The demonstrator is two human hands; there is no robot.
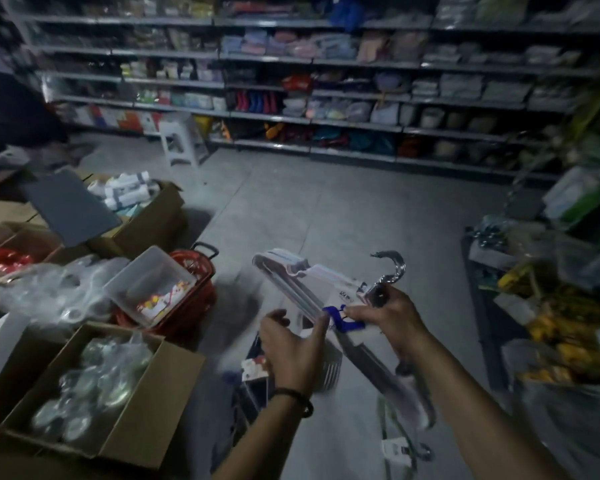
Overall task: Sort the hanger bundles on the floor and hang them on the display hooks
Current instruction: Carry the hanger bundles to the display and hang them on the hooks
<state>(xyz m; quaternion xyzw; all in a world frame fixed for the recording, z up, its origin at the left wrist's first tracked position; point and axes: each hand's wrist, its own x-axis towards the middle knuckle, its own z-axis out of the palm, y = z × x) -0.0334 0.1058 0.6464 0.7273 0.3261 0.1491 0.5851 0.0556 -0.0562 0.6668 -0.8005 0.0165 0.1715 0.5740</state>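
Fingers (pixel 355 311) of right hand (pixel 392 317) clenched round neck of hanger bundle (pixel 309 282), held above floor (pixel 309 209), chrome hooks (pixel 392 268) up. Left hand (pixel 291 344): thumb on bundle, grip unclear (blur). Judgement: keep hooks aligned, steady the bars with left before hanging.

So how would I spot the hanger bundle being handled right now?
Find the grey floor in front of the long shelves. Held up over its near end is the white hanger bundle, chrome hook pointing up. Unlike the darker bundles lying on the floor beneath it, it is pale and has a blue tie at its middle.
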